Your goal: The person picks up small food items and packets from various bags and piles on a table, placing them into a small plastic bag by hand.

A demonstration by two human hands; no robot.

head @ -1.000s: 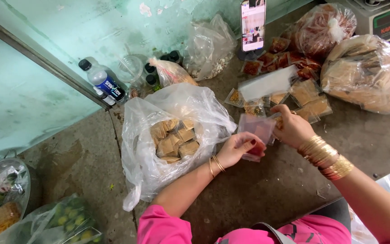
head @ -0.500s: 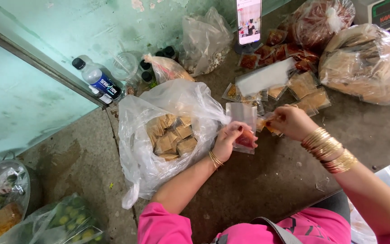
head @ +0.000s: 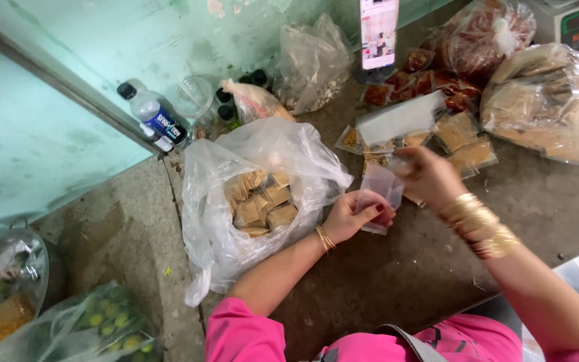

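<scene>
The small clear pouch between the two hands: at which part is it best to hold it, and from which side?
Hold the small clear pouch by its two ends. It is thin, limp and stands nearly upright. The left hand pinches its lower end from the left; the right hand takes the upper edge from the right. This probably keeps it stretched flat, clear of the open plastic bag beside it.

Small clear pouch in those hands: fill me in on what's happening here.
A person in a pink top sits at a rough concrete surface. The left hand holds the bottom of a small clear pouch, and the right hand pinches its top. Just left of them lies an open plastic bag of tan wrapped blocks. Filled packets, larger bags and an upright phone sit behind.
</scene>
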